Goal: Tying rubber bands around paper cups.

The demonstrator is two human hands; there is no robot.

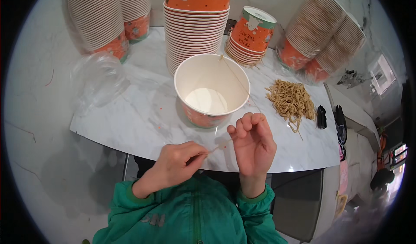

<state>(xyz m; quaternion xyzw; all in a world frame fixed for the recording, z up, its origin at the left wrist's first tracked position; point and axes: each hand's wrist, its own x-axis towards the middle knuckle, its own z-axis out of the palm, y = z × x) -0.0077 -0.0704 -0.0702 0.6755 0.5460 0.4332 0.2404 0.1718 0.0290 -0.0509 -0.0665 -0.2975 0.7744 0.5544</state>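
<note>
Before me an orange paper bucket (199, 117) with a white inside stands upright. A thin tan string (237, 77) runs from its far rim across the opening to my right hand (255, 144). That hand is raised at the near right of the bucket, palm partly toward me, fingers curled on the string. From there the string goes on to my left hand (180, 161), which pinches it between thumb and fingers near the table's front edge. The string's end inside the left hand is hidden. Neither hand touches the bucket.
A tall bucket stack (197, 36) rises behind, a short upside-down stack (251, 33) beside it. Tan strings (291, 98) lie heaped at right, near a small black object (321, 117). Plastic-wrapped stacks (314, 31) stand far right, others (97, 18) far left, with crumpled clear plastic (97, 77).
</note>
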